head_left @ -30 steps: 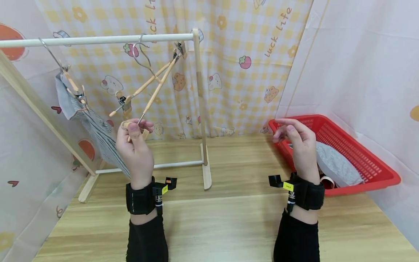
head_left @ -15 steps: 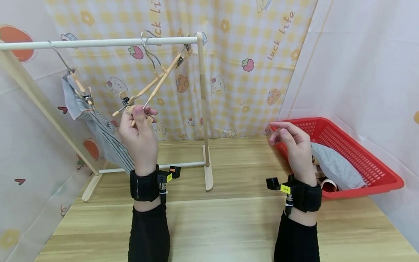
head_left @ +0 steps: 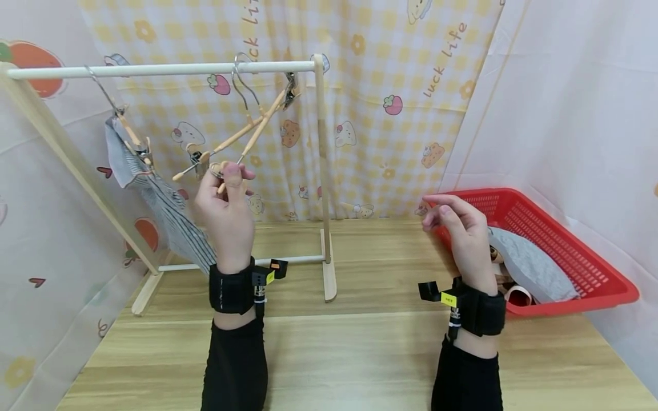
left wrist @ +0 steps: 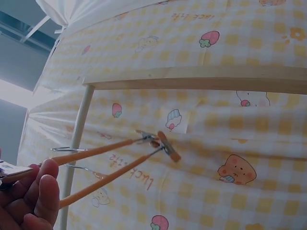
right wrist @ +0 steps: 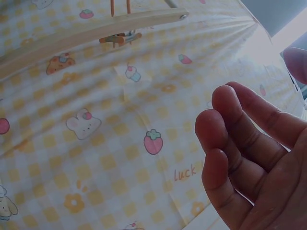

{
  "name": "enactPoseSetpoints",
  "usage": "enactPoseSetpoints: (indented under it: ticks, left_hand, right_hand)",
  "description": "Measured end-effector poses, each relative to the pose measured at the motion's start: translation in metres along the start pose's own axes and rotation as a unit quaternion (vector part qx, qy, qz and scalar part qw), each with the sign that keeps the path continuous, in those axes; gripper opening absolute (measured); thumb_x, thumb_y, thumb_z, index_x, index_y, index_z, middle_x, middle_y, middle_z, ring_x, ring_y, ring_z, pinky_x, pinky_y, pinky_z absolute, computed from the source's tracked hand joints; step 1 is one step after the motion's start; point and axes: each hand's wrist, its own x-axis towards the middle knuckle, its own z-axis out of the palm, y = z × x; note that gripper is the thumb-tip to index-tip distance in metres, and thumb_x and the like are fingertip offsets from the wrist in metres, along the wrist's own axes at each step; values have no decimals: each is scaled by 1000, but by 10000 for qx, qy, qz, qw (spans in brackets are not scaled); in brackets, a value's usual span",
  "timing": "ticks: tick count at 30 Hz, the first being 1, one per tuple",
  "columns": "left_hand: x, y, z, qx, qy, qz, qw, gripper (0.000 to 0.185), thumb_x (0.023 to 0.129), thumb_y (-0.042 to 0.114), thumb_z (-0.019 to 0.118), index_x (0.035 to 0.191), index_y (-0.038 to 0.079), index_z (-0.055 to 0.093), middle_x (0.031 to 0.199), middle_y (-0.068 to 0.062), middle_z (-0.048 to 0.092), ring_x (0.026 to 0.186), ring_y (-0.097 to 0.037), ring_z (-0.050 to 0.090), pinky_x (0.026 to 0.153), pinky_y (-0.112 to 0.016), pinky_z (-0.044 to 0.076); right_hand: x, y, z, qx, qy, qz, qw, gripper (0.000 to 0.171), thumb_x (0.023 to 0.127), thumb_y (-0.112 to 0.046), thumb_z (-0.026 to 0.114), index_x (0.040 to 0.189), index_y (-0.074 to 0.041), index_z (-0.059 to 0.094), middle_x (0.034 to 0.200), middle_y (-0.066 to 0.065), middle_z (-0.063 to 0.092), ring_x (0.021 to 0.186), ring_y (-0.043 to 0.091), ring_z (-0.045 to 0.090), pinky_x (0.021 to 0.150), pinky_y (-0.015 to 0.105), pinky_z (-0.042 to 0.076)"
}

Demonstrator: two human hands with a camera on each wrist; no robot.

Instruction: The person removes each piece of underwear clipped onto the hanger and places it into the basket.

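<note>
Head view: A person's left hand pinches the near end of a wooden clip hanger, its grip narrow between thumb and fingers, in front of a small rack. The hanger slants up and away to the right, crossing a 2nd hanger; 2 hooks show at the white top bar. Farther left, a striped cloth hangs at a tilt from another hanger. The right hand, fingers loosely bent and free, is raised just beside a red basket, which contains a gray cloth.

Left wrist view: The left hand's fingers bend at lower left, beside 2 orange-toned hanger arms reaching toward metal clips. Which arm is gripped cannot be told from this angle. A wooden upright crosses the frame before a yellow-checked curtain.

Right wrist view: The right hand's fingers curve softly side by side, the thumb apart from them at the right edge. The printed curtain stands behind, with the rack's upright at upper left.
</note>
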Motion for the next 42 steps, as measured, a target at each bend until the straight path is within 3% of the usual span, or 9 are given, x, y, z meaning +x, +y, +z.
enactPoseSetpoints:
  ticks: [7, 14, 22, 26, 29, 36, 38, 42]
  left_hand:
    - [-3, -2, 0, 137, 16, 51, 9999, 18, 102, 13, 57, 99, -1, 68, 81, -8, 67, 62, -13, 57, 62, -21, 49]
    - [-2, -5, -1, 262, 75, 349, 9990, 24, 103, 10, 54, 94, -6, 69, 76, -5, 67, 57, -10, 56, 59, -20, 50]
    - [-5, -4, 2, -47, -71, 16, 10000, 25, 103, 9, 53, 92, -9, 68, 83, -3, 68, 64, -13, 61, 57, -20, 48]
    - [-8, -5, 0, -73, -151, -17, 9999, 23, 102, 10, 54, 98, -8, 68, 91, -4, 70, 67, -13, 62, 57, -20, 48]
    - [-10, -7, -4, -9, -151, 40, 9999, 24, 102, 12, 54, 107, -6, 69, 86, -5, 70, 64, -13, 60, 57, -20, 47]
    - [-24, -9, -23, 118, 249, -138, 9995, 22, 99, 12, 55, 108, -3, 70, 75, -3, 67, 59, -12, 60, 56, -19, 49]
    - [-26, -5, -28, 45, 379, -189, 9991, 20, 99, 10, 56, 104, -2, 70, 74, -5, 68, 59, -12, 60, 56, -20, 49]
    - [-26, 6, -37, -375, 638, 8, 9973, 18, 97, 4, 54, 95, -5, 70, 75, -10, 68, 60, -17, 61, 57, -22, 49]
  right_hand:
    - [0, 2, 1, 11, -25, 28, 10000, 28, 103, -9, 48, 116, 9, 65, 78, 11, 64, 71, 19, 61, 72, 22, 54]
    - [0, 1, 1, 7, -69, 2, 10000, 28, 103, -9, 48, 115, 10, 65, 78, 12, 63, 70, 19, 61, 72, 22, 54]
    - [0, 1, 1, -53, -79, 23, 10000, 28, 103, -9, 49, 116, 10, 65, 81, 11, 65, 71, 19, 61, 72, 22, 54]
    - [-1, 1, 1, -62, -81, 24, 9999, 28, 103, -9, 49, 116, 9, 65, 80, 11, 65, 71, 19, 61, 72, 22, 54]
    - [0, 1, 1, -52, -95, 9, 9999, 28, 103, -9, 49, 116, 9, 65, 80, 11, 65, 71, 19, 61, 72, 22, 54]
    - [1, 4, 2, -6, -140, -28, 9999, 26, 103, -8, 49, 115, 7, 67, 79, 13, 64, 71, 19, 61, 71, 23, 54]
    - [1, 5, 3, 7, -153, -50, 9999, 26, 103, -8, 49, 115, 7, 67, 79, 14, 63, 71, 20, 61, 71, 23, 54]
    - [3, 8, 4, 44, -188, -75, 9998, 27, 103, -7, 49, 115, 10, 66, 78, 15, 63, 71, 20, 60, 72, 23, 53]
